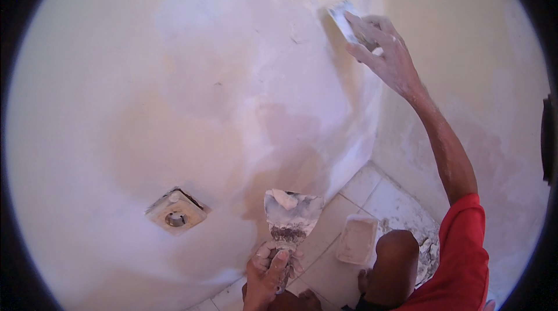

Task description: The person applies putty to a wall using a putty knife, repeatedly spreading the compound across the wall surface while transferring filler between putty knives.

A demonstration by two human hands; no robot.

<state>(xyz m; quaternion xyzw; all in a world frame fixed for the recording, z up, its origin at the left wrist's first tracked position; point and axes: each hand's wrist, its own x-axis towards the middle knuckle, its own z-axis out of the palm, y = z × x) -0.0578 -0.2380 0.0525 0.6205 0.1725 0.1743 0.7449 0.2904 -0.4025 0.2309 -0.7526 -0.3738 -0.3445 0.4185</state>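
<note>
A: State the condition of the left hand.
B: The left hand (272, 267) is closed around the handle of a wide, trapezoidal metal putty knife (303, 212), thumb laid along the handle. The blade points upward. A soft off-white lump of compound (285, 199) rests near its upper left corner.
A: And the right hand?
B: The right hand (386, 52), raised high, grips a flat, pale, rectangular spreading blade (342, 18) between fingers and thumb. This blade is at the cream-coloured, white-patched wall (203, 108), near the corner; whether its edge makes contact cannot be confirmed.
A: Identify the surrounding items.
B: A pale square wall socket (176, 216) with a round recess is set in the wall, left of the putty knife. A shallow, off-white rectangular tray (357, 239) stands on the light tiled floor (317, 247), beside a bare knee (398, 256). Grey-white debris (429, 256) lies right of the knee.
</note>
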